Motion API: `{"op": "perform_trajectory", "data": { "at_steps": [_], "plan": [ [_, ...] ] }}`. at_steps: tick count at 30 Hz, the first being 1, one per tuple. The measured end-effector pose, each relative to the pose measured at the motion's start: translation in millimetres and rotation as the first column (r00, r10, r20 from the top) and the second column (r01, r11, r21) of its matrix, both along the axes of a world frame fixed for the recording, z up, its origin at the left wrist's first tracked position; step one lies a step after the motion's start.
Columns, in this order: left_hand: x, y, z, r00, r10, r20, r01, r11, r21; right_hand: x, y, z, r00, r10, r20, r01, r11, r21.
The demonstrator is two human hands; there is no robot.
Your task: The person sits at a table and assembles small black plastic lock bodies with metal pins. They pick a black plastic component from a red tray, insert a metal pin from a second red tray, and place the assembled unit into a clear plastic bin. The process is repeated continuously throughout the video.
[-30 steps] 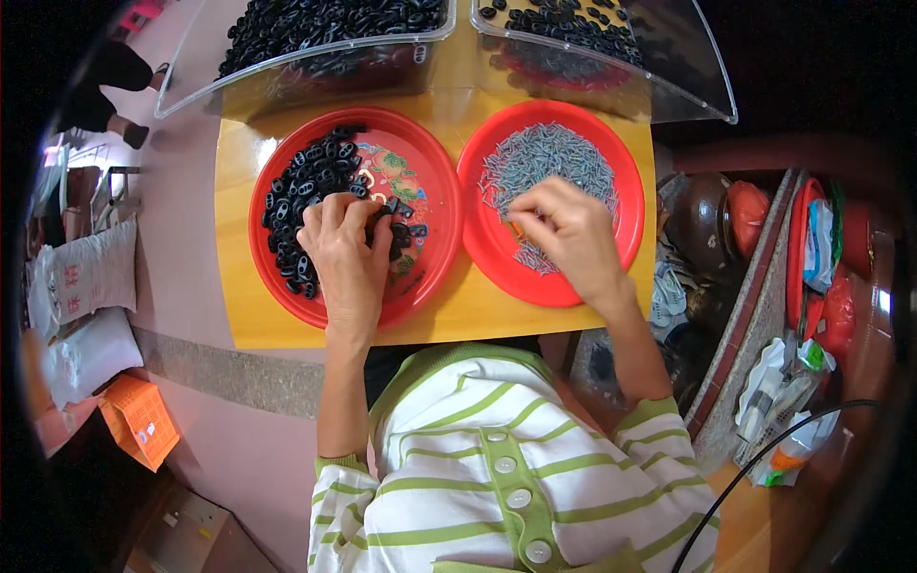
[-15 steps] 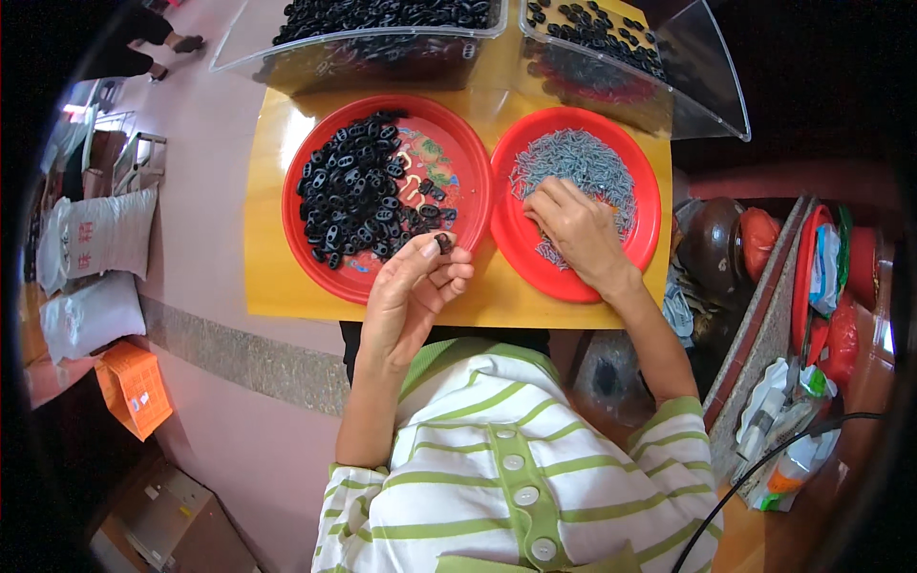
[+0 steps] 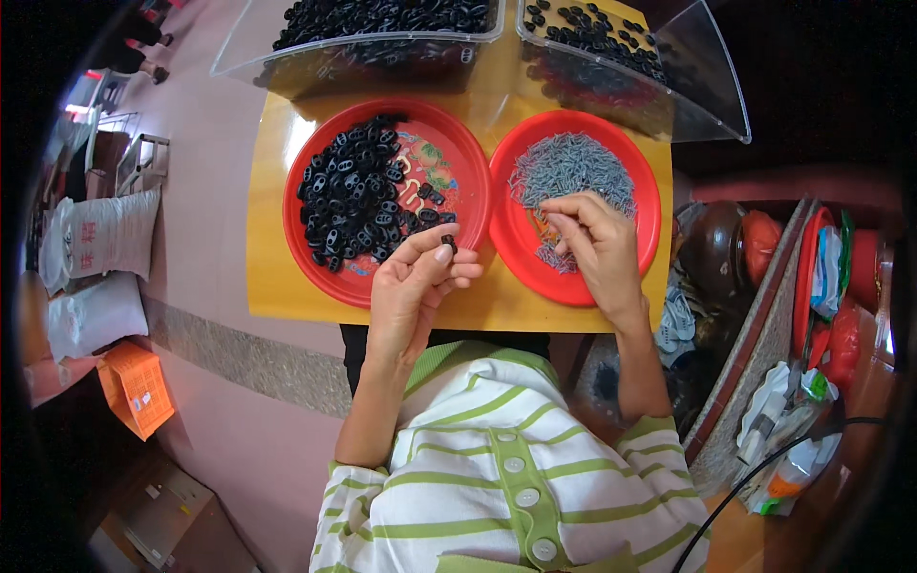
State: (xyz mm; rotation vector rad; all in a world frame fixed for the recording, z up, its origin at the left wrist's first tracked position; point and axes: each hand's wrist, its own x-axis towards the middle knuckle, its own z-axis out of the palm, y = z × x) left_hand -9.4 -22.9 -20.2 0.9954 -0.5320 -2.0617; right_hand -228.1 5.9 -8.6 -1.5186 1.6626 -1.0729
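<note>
Our left hand [image 3: 406, 291] is half turned up, thumb and finger pinching a black bit [image 3: 449, 244], the other fingers loosely curled. Our right hand [image 3: 604, 253] bends down, thumb and finger close together; we can't tell if it has a screw. The black bit is over the left plate's [image 3: 470, 181] near right edge. Screws [image 3: 573, 167] lie in the right plate [image 3: 647, 215], beyond our right hand, which hides some. A black pile [image 3: 349, 186] fills the left plate's left side. Two clear bins [image 3: 382, 36] stand along the table's [image 3: 269, 248] far edge
</note>
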Motion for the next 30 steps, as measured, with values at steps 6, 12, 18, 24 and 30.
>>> {"op": "perform_trajectory", "data": {
  "at_steps": [6,12,18,24,30],
  "plan": [
    [-4.0,-2.4,-4.6,1.000,0.025,0.007,-0.024,0.993,-0.118,22.1,2.3,-4.9,0.865,-0.102,0.491,0.049,0.992,0.120],
    [3.2,-7.0,-7.1,0.998,0.012,-0.059,-0.018,0.995,-0.098,33.9,0.0,-7.2,0.825,-0.092,0.557,0.051,0.995,0.090],
    [0.3,-9.5,-5.3,0.998,0.045,-0.045,-0.052,0.983,-0.174,45.9,-3.5,-3.3,0.719,-0.123,0.684,0.001,0.984,0.176],
    [1.3,-9.7,-4.5,0.999,0.017,0.029,-0.012,0.991,-0.137,66.5,-12.2,-11.8,0.789,0.007,0.614,0.041,0.997,-0.063],
    [7.8,-8.6,-8.8,0.999,0.017,0.043,-0.012,0.993,-0.115,73.3,-10.8,-15.5,0.699,-0.038,0.714,0.009,0.999,0.044]
  ]
}}
